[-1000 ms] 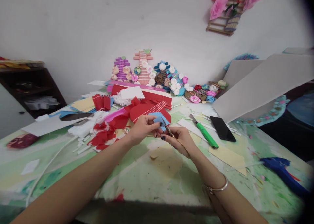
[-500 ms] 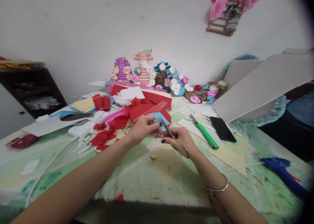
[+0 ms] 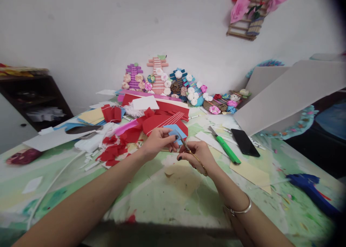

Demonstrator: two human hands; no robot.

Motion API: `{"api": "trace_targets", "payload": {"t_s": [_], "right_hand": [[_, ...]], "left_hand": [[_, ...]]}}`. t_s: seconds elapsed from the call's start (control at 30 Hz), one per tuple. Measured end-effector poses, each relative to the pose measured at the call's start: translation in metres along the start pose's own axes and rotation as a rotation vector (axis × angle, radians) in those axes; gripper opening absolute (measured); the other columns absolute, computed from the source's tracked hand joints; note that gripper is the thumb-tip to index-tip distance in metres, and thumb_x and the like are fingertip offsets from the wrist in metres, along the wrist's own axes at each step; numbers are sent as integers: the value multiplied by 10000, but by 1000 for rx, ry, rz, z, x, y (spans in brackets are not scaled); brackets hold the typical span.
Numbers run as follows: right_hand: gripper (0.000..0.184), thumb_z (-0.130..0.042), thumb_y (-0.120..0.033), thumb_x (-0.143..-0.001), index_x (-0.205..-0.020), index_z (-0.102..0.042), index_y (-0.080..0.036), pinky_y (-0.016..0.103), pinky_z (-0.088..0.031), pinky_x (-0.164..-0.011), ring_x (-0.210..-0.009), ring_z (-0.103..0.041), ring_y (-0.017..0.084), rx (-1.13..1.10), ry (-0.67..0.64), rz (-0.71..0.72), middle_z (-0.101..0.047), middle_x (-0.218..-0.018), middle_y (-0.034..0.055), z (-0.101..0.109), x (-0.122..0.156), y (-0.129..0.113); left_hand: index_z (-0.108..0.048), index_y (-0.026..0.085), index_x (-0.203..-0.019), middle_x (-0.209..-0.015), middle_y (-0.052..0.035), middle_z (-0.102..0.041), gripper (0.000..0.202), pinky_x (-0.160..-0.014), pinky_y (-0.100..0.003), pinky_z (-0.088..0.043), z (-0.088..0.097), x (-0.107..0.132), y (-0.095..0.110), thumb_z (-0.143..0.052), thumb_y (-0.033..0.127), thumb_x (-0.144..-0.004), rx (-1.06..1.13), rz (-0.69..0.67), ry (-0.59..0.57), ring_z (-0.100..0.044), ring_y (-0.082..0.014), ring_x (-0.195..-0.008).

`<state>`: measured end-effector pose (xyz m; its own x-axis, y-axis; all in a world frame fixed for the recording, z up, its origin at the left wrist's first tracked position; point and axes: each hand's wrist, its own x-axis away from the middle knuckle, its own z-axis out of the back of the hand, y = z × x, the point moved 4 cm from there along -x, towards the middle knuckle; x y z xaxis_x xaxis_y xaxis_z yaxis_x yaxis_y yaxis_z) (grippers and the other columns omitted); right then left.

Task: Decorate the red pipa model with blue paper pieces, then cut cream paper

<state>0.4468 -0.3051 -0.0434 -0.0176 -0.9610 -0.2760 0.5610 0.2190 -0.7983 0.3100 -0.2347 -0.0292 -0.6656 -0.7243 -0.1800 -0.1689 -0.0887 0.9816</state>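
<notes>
A small piece of blue paper (image 3: pixel 180 130) is pinched between the thumb and fingers of my left hand (image 3: pixel 161 140). My right hand (image 3: pixel 198 157) is closed around a pair of scissors (image 3: pixel 187 146) with gold-coloured handles, and their blades lie against the blue paper. How far the blades are apart is too small to tell. Just behind the hands lies a red lute-shaped craft piece (image 3: pixel 154 122) with white strings. Torn red paper scraps (image 3: pixel 116 148) are heaped to the left of my left hand.
Right of my hands lie a green utility knife (image 3: pixel 227 149) with its blade out, a black phone (image 3: pixel 245 142) and a blue glue gun (image 3: pixel 310 189). Decorated lute-shaped crafts (image 3: pixel 159 77) lean on the wall. A white cable (image 3: pixel 54 180) crosses the left side; a grey board (image 3: pixel 292 92) stands at right.
The hands, blue paper and scissors stay in nearly the same place. The whole view has shifted very slightly.
</notes>
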Motion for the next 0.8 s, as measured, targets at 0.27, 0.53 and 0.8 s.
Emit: {"api": "trace_targets", "payload": {"t_s": [0.27,0.53,0.8], "right_hand": [[328,-673,-471,-719,-658,-674,-148,225,-278,-413,-407,-352,87,-41,94,-46,-433,-414,-38,6,-1,-2],[391,-608,-556,-758,-723,-588,-167,219,-288,-383,-377,-364,84,-267,72,-21,-412,-429,-59,4,0,0],[321,-626,-486,-789,-784,-552,-174,200,-310,-382,-363,-397,72,-525,161,-18,-465,-458,-64,1,-3,6]], "left_hand": [[-620,118,-713,-611,-49,-679,265,-501,-217,-484,3,-1,-5,-715,365,-699,72,29,39,-625,-128,-507],[-643,125,-701,-507,-9,-620,205,-422,-182,-404,1,-1,-2,-701,322,-701,-2,-3,-2,-531,-83,-411],[-651,124,-669,-495,-19,-613,196,-388,-177,-371,-8,2,-7,-725,305,-683,-111,65,-174,-536,-92,-415]]}}
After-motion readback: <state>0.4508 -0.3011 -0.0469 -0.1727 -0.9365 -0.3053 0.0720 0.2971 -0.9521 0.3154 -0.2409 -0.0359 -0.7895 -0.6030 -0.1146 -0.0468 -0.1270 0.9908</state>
